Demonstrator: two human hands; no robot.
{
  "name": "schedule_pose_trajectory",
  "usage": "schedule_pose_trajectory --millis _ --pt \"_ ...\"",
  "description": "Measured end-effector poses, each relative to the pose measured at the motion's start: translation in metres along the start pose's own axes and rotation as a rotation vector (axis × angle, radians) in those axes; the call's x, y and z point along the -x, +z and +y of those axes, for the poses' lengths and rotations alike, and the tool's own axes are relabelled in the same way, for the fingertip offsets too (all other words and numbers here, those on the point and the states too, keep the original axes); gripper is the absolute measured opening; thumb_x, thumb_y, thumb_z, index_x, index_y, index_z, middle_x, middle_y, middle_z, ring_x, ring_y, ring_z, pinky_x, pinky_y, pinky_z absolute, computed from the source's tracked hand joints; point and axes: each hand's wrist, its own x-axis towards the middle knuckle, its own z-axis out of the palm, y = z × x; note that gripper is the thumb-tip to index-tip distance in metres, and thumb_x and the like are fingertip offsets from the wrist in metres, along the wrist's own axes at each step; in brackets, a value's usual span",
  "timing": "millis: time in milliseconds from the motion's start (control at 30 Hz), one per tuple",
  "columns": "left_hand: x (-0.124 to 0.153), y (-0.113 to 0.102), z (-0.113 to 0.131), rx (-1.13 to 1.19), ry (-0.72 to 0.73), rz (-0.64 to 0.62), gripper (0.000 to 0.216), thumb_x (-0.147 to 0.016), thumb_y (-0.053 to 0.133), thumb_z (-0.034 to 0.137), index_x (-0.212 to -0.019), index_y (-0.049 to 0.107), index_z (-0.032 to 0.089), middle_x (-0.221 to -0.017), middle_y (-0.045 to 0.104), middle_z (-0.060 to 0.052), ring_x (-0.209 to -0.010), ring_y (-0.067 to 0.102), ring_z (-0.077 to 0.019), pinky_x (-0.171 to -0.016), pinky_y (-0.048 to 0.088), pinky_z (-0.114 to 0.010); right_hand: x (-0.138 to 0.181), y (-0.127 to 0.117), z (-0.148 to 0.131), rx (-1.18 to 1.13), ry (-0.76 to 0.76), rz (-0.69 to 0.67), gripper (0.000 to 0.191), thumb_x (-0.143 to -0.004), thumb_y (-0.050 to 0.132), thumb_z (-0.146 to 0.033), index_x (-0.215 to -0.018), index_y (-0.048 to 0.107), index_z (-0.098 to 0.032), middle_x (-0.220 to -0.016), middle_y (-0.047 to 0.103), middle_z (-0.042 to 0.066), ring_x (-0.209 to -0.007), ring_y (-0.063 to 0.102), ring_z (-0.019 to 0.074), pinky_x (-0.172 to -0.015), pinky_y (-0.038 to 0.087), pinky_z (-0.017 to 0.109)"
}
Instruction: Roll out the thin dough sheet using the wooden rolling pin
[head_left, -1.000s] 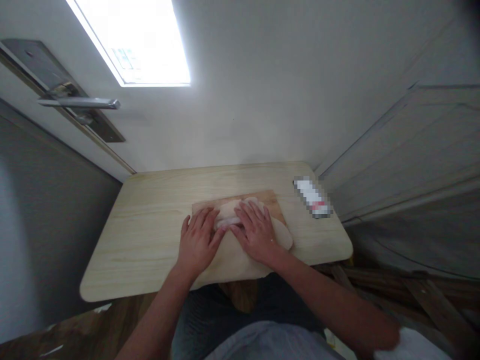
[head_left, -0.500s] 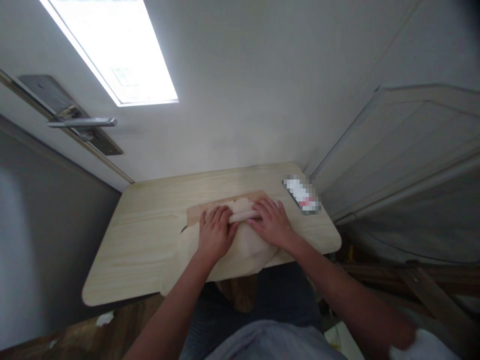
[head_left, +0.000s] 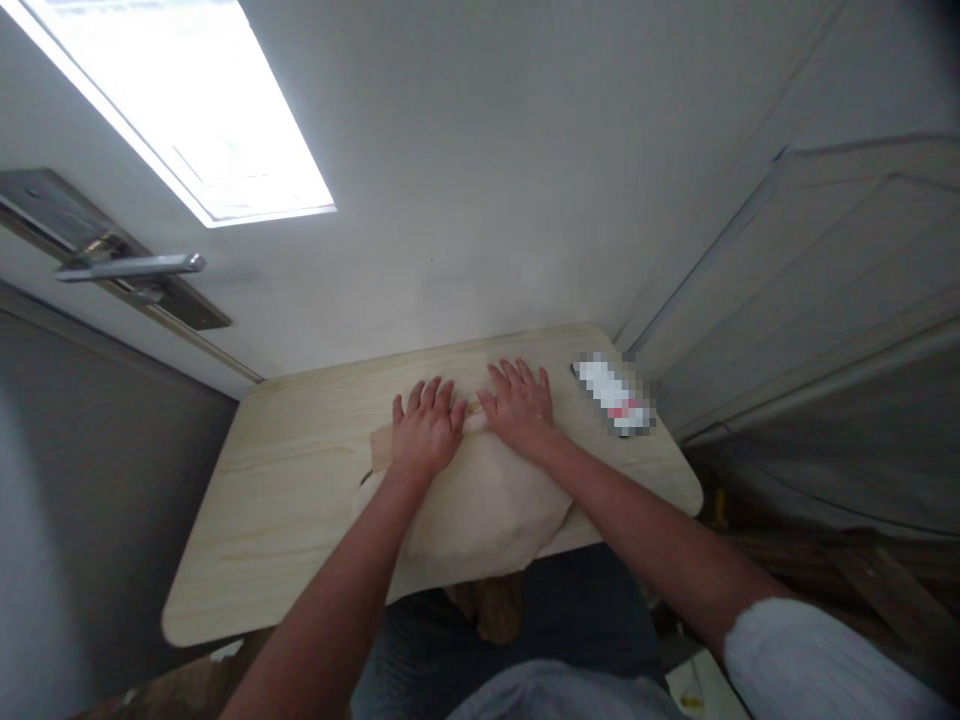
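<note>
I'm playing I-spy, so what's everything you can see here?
table: 1, pale wood, centre
sheet, maybe dough: 1, cream, table's near side
strip: 1, pale, sheet's far edge
board: 1, light brown, sheet's far left
blurred-out object: 1, white and pink, table's right
door: 1, whitish, behind the table
window: 1, bright white, in the door
handle: 1, silver, on the door's left
side panels: 2, grey, left and right
cable: 1, dark, lower right
wooden pieces: count unclear, brown, lower right
wooden object: 1, brown, bottom centre
trousers: 1 pair, dark, bottom
shirt: 1, grey, bottom
sleeve: 1, white, lower right
forearms: 2, bare, bottom
left hand: 1, bare, mid-table
right hand: 1, bare, beside it
</note>
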Motion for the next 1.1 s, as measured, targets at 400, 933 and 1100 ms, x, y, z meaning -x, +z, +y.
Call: schedule_pose_trajectory --millis 400,933,1100 --pt "0.002 -0.001 -0.002 -0.045 0.047 0.031 0.053 -0.101 0.026 0.048 -0.140 0.051 0.024 -0.150 0.049 -0.010 -0.140 0.040 -0.0295 -0.114 0.027 -0.059 0.007 -0.001 -0.003 -0.005 0.003 0.010 0.053 -0.101 0.035 -0.048 -0.142 0.051 -0.018 -0.148 0.050 0.011 -0.140 0.036 0.0315 -0.116 0.014 0.057" --pt "0.118 0.002 0.024 -0.025 0.120 0.077 0.058 -0.101 0.034 0.042 -0.155 0.029 0.021 -0.156 0.038 -0.012 -0.147 0.031 -0.0265 -0.120 0.016 -0.058 0.142 -0.014 0.008 -0.003 -0.127 0.104 0.059 -0.101 0.037 -0.047 -0.150 0.038 -0.013 -0.155 0.039 0.014 -0.146 0.030 0.0284 -0.120 0.008 0.055" --pt "0.072 0.003 0.017 -0.012 0.084 0.077 0.057 -0.101 0.032 0.045 -0.153 0.034 0.021 -0.156 0.040 -0.011 -0.147 0.032 -0.0277 -0.119 0.016 -0.061 0.093 -0.013 0.004 -0.014 -0.087 0.077 0.059 -0.102 0.037 -0.049 -0.147 0.042 -0.012 -0.153 0.043 0.015 -0.145 0.031 0.0288 -0.120 0.008 0.056"
